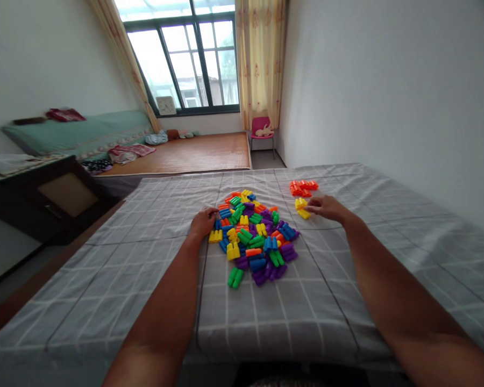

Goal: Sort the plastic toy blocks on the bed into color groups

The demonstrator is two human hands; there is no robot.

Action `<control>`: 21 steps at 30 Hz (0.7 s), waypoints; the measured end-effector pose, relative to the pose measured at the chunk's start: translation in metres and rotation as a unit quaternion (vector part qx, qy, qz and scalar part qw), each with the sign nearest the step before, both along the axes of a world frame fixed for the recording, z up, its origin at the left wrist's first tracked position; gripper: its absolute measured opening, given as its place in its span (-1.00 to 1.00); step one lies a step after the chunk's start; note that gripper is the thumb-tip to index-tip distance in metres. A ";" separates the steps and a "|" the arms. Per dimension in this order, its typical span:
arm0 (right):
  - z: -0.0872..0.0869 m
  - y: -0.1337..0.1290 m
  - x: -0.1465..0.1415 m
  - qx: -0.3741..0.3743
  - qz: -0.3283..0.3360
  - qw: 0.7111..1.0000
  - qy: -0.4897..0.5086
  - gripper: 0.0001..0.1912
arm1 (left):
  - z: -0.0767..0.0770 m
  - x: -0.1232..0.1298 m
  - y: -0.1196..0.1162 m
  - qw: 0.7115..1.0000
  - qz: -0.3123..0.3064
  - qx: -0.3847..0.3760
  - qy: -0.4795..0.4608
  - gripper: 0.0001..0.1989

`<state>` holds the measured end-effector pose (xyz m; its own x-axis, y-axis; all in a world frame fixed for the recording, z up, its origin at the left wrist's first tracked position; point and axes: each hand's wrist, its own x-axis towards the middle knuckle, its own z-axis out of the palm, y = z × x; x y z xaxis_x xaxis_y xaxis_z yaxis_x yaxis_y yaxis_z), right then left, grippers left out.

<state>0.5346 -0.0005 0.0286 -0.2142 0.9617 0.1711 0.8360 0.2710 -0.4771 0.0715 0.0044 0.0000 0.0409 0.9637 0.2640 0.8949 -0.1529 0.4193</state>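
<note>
A mixed pile of plastic toy building blocks (246, 235) in yellow, green, blue, orange and purple lies on the table; each block looks like short tubes joined side by side. At the pile's left edge is my left hand (204, 221), its fingers curled against blue and orange blocks; whatever is between the fingertips is hidden. My right hand (326, 207) is right of the pile, fingertips pinched at the side of a yellow block (304, 213). Another yellow block (300, 203) lies right behind it. Farther back sits a small group of orange blocks (303, 187).
A grey checked cloth (145, 279) covers the table and wrinkles toward the right. Beyond its far edge stands a bed with a brown mat (201, 153). A pink chair (261, 129) holds a soft toy. A dark cabinet (52, 199) is at the left; a white wall rises at right.
</note>
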 end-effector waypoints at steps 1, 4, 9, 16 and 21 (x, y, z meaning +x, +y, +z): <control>0.004 -0.003 -0.009 0.026 0.011 1.000 0.003 -0.68 | -0.001 0.000 0.000 1.000 -0.001 0.002 0.000 -0.68; 0.018 -0.017 -0.054 0.075 0.085 0.993 0.042 -0.67 | -0.003 -0.001 0.001 1.000 0.000 0.007 -0.001 -0.68; 0.036 -0.055 -0.155 0.103 0.294 0.948 0.060 -0.79 | -0.006 -0.001 0.002 1.000 -0.001 0.005 -0.007 -0.68; 0.038 -0.082 -0.231 0.142 0.432 0.887 -0.081 -0.71 | -0.005 0.000 0.002 1.000 0.002 -0.002 -0.006 -0.68; 0.039 -0.091 -0.241 0.127 0.428 0.884 -0.140 -0.76 | -0.005 0.000 0.002 1.000 -0.006 -0.001 -0.005 -0.68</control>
